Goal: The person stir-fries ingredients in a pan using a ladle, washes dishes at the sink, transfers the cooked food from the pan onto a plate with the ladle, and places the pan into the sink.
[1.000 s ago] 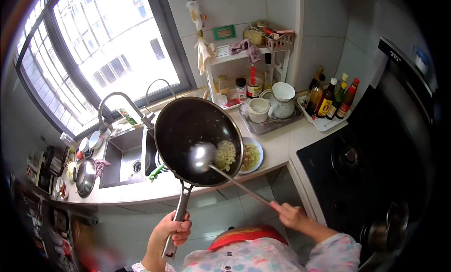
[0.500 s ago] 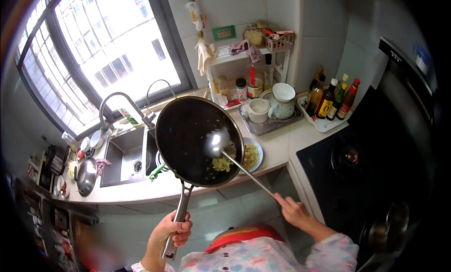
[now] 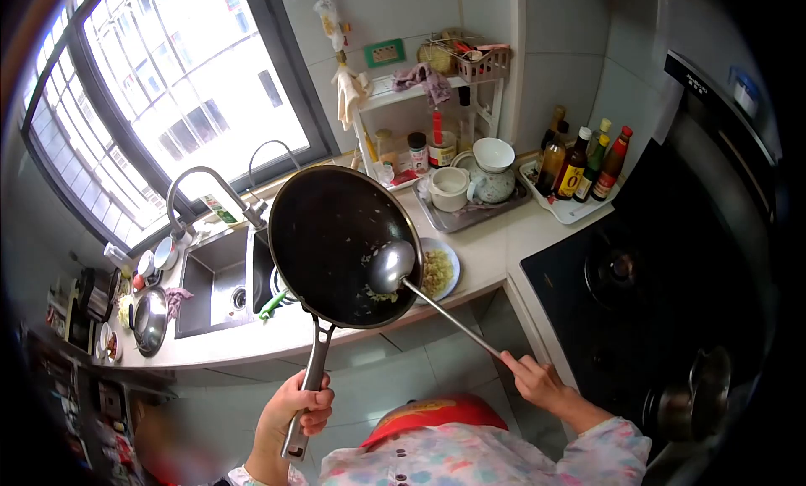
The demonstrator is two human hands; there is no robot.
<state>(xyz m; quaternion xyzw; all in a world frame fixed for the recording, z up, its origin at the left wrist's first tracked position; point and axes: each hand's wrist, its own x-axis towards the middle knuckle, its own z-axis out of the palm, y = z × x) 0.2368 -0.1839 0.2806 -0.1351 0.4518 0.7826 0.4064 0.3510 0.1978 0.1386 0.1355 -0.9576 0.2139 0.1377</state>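
My left hand (image 3: 302,406) is wrapped round the handle of a dark wok (image 3: 332,242), which is tilted with its inside facing me. In my right hand (image 3: 541,383) is the long handle of a metal ladle (image 3: 393,267). The ladle's bowl is inside the wok, near its lower right side. A little chopped pale food (image 3: 382,296) lies under the ladle, with small bits stuck to the wok. Partly hidden behind the wok's right rim, a plate (image 3: 454,276) on the counter holds more of the chopped food.
A sink (image 3: 197,318) with a tap lies left, a pan lid (image 3: 151,322) beyond it. A tray (image 3: 470,217) bears a teapot and bowls. Sauce bottles (image 3: 574,165) stand in a white tray. The black stove (image 3: 567,272) is on the right, with a pot (image 3: 676,410) at its near end.
Most of the chopped food has left the wok's lower right part. The ladle's bowl has moved slightly lower in the wok. The whole view has shifted a little.
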